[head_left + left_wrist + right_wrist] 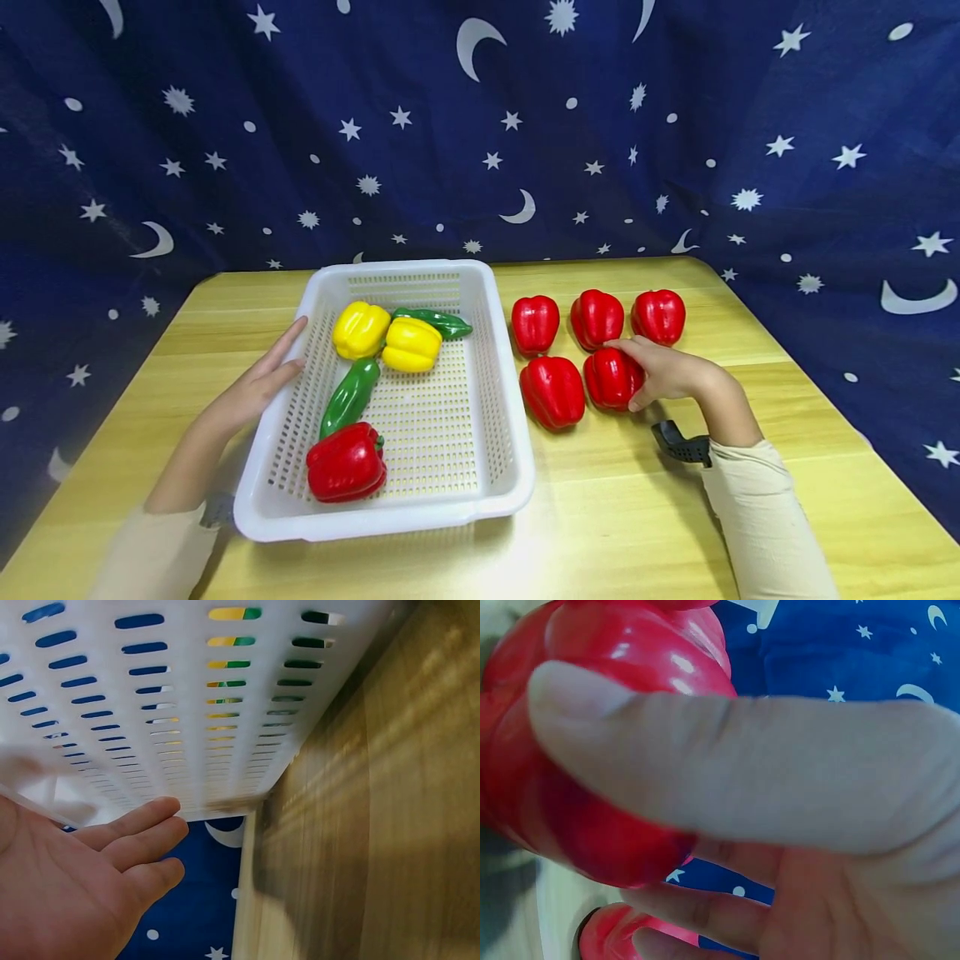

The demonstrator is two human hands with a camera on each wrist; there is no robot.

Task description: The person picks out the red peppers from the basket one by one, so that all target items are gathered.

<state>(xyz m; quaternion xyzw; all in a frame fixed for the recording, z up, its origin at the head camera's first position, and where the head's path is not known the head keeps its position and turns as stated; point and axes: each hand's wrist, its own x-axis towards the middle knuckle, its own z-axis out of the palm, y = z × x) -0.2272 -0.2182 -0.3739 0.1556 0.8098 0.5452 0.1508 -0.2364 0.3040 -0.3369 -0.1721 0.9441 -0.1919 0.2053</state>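
Note:
My right hand (pixel 671 371) grips a red bell pepper (pixel 611 380) on the table, thumb on its near side and fingers over the far side. In the right wrist view the thumb crosses the front of the same red bell pepper (pixel 615 832). My left hand (pixel 258 385) rests against the left rim of a white plastic basket (pixel 517 492), fingers extended. The left wrist view shows this hand's fingers (pixel 146 847) beside the slotted basket wall (pixel 180 697). Inside the basket lie a red bell pepper (pixel 347 463), two yellow bell peppers (pixel 412 345) and two green peppers (pixel 351 398).
Around the gripped pepper sit several more red bell peppers (pixel 552 392), in two rows right of the basket. Behind the wooden table (pixel 600 517) hangs a dark blue curtain (pixel 420 75) with white stars and moons. A black strap device (pixel 681 442) is on the right wrist.

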